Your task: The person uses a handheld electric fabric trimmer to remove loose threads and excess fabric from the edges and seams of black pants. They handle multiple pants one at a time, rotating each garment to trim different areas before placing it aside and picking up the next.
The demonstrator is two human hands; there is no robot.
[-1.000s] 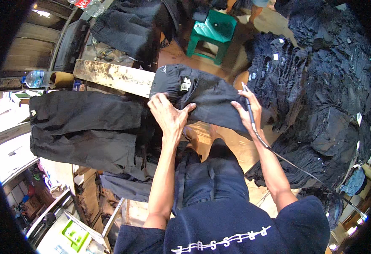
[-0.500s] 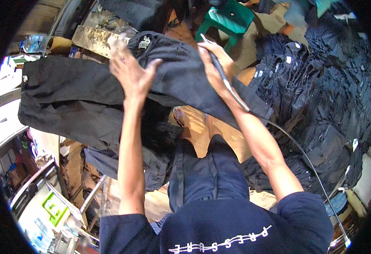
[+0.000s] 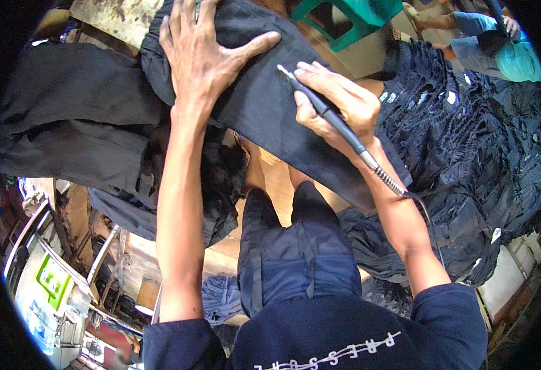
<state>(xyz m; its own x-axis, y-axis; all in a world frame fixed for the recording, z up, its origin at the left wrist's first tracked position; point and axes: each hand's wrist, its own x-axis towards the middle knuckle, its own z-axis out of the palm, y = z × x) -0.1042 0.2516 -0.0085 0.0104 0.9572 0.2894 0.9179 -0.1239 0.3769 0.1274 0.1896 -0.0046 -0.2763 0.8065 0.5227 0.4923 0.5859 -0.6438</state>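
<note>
Black trousers [image 3: 264, 123] lie spread out in front of me, one leg slanting down toward the right. My left hand [image 3: 199, 71] rests flat on their upper part, fingers and thumb spread. Its fingertips reach the top rim of the view. My right hand [image 3: 351, 105] grips a dark pen-shaped corded tool [image 3: 327, 114] with a narrow pale tip. The tip points up and left, over the cloth to the right of my left thumb; whether it touches the fabric I cannot tell. A ribbed metal sleeve and thin cable run back along my right forearm.
More black cloth [image 3: 67, 111] lies at the left. A large heap of black garments with small white labels [image 3: 462, 142] fills the right side. A green plastic stool [image 3: 357, 21] stands beyond. At the upper right, another person's legs in light-blue shorts [image 3: 477, 43] show, with a hand nearby.
My left hand, raised and blurred before, now lies pressed on the trousers. My right hand has come down and right with the tool. The view has shifted, bringing the other person's legs further into sight.
</note>
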